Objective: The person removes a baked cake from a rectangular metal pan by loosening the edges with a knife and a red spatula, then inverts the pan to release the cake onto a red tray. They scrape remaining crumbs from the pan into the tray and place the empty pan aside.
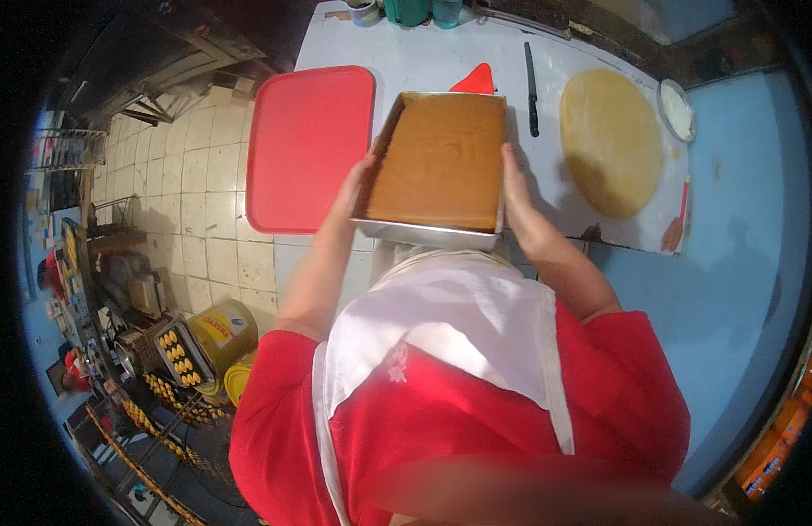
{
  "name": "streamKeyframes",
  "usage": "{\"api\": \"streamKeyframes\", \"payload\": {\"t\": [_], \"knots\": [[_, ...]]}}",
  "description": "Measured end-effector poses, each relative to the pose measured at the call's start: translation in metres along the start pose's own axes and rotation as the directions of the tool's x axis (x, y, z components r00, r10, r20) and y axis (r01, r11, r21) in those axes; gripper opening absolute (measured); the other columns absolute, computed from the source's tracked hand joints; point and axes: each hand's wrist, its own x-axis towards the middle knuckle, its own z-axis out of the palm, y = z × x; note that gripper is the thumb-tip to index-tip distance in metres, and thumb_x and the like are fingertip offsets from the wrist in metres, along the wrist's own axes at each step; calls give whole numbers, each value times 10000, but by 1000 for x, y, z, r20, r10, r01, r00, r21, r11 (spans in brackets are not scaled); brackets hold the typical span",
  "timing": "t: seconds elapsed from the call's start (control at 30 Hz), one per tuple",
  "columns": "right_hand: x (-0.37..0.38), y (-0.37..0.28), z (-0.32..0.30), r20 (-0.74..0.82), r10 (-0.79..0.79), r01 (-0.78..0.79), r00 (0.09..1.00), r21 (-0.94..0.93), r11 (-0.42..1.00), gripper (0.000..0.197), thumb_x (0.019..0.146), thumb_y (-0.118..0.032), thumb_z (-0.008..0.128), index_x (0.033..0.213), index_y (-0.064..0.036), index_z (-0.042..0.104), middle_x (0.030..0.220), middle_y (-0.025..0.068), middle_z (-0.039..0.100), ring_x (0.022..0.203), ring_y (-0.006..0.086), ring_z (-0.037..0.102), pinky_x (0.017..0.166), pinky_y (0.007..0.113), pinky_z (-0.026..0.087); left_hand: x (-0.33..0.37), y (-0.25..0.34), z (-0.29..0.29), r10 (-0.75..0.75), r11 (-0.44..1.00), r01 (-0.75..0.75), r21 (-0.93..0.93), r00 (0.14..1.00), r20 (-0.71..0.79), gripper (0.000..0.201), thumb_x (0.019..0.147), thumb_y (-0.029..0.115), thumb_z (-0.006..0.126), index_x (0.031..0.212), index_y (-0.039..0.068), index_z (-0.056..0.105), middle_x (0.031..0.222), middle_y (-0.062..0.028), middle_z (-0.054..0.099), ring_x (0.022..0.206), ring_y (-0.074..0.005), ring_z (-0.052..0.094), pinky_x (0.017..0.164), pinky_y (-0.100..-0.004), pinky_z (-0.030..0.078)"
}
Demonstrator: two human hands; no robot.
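Note:
Between my two hands is a rectangular metal baking pan with a flat brown sponge cake filling it. My left hand is closed on the pan's left side, its fingers partly hidden by the wall. On the opposite side my right hand presses against the right wall, fingers mostly out of sight. The pan is held near the table's front edge, close to my apron. Just left of it lies a red tray. A red triangular scraper shows partly behind the pan's far edge.
The white table carries a black-handled knife, a round flat sheet of dough, a bowl of white stuff and a brush. A blue wall bounds the right. Lower left stand yellow buckets and a tray of small pastries.

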Motion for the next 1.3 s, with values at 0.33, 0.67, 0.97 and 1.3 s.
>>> {"api": "streamKeyframes", "payload": {"t": [0.33, 0.67, 0.97, 1.3], "knots": [[13, -33, -63, 334, 216, -291, 918, 194, 937, 746, 1046, -685, 510, 1475, -81, 602, 1431, 146, 661, 1234, 269, 677, 1083, 435, 527, -26, 26, 104, -198, 980, 189, -60, 935, -294, 676, 1051, 314, 556, 1676, 242, 309, 1581, -101, 496, 1375, -283, 544, 1122, -481, 497], [-36, -66, -62, 398, 492, -575, 774, 118, 810, 627, 1095, -583, 482, 1427, -77, 643, 1383, 143, 697, 1227, 293, 674, 1070, 477, 534, -51, 72, 148, -523, 841, 520, -153, 705, -479, 563, 1046, 447, 508, 1457, 64, 547, 1381, -196, 636, 1266, -355, 636, 1109, -541, 505], [-29, -71, -51, 328, 105, -227, 939, 358, 906, 552, 1122, -516, 482, 1449, -92, 618, 1366, 124, 697, 1213, 252, 688, 1068, 439, 546, -67, 82, 166, -84, 990, 121, 79, 926, -368, 696, 1071, 359, 470, 1701, 131, 280, 1688, -134, 383, 1510, -334, 440, 1226, -520, 394], [-64, -120, -22, 277, -696, 465, 662, 577, 672, 805, 1069, -618, 519, 1639, -62, 398, 1613, 154, 507, 1443, 333, 525, 1215, 507, 419, -88, 105, 175, 721, 561, -697, 446, 676, 151, 1247, 865, 640, 766, 1749, 121, 56, 1785, -149, 180, 1618, -347, 259, 1301, -514, 248]]}}
